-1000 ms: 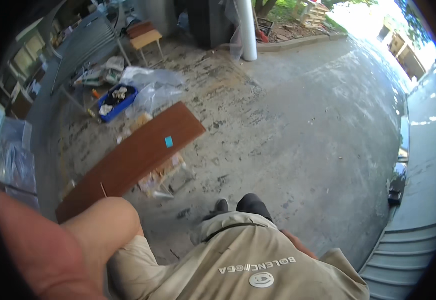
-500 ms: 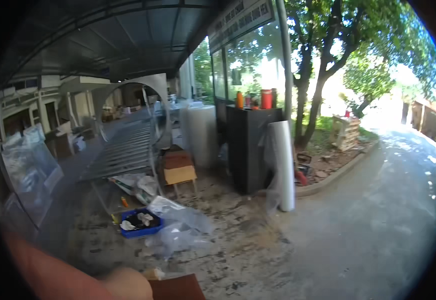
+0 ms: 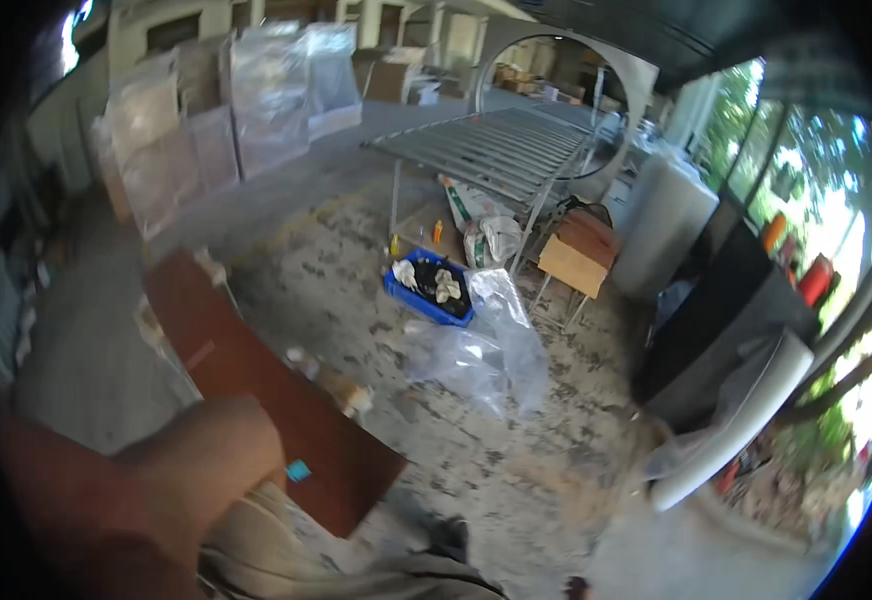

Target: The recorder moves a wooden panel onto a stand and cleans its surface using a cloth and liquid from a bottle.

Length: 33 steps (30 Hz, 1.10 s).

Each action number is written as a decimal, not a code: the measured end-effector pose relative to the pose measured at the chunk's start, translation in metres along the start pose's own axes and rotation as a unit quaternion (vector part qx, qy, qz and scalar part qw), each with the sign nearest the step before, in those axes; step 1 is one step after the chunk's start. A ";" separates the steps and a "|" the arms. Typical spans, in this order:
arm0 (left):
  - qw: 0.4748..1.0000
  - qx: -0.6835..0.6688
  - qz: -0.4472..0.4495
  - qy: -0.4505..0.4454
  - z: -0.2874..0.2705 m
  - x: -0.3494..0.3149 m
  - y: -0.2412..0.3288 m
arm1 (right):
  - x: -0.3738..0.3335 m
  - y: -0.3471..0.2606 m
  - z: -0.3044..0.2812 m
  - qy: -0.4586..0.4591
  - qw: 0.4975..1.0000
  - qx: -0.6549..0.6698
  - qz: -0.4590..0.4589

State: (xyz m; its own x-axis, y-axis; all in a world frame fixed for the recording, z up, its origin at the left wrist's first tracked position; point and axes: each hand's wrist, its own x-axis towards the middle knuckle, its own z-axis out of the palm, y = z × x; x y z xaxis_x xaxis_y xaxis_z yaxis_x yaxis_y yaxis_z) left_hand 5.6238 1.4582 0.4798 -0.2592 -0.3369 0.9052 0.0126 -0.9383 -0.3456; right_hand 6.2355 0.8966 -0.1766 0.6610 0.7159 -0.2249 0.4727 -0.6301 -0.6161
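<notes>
My left arm comes in from the lower left, and the blurred bare skin of my left hand or wrist [image 3: 218,448] lies over the near side of a long reddish-brown board [image 3: 291,400]. The fingers do not show, so whether they grip is hidden. A small turquoise piece [image 3: 299,470] sits on the board near its lower end. Beneath the arm are my beige trousers [image 3: 286,545] and a dark shoe [image 3: 448,538]. My right hand is out of view.
A blue crate [image 3: 426,312] with black and white items stands beside crumpled clear plastic [image 3: 481,355]. Behind are a slatted metal frame [image 3: 486,140], a small stool [image 3: 571,265] and wrapped panels [image 3: 271,95]. A white roll [image 3: 731,430] leans against a dark cabinet [image 3: 726,320] at right.
The view has turned left and tilted down and sideways. More of the brown board, my left arm and my trousers now shows; the crate and cabinet appear farther right.
</notes>
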 end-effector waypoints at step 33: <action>0.438 0.189 -0.722 -0.502 0.133 -0.514 -0.233 | 0.765 -0.530 0.288 -0.359 0.862 -0.284 -0.216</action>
State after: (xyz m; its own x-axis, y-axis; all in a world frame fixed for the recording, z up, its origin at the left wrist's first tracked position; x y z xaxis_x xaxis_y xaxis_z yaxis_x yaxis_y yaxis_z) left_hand 5.8826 1.8397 0.1282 0.2911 0.9419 -0.1677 0.7433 -0.1124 0.6594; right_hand 6.3225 1.8650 -0.2398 -0.0834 0.7933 -0.6031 0.9287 -0.1576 -0.3356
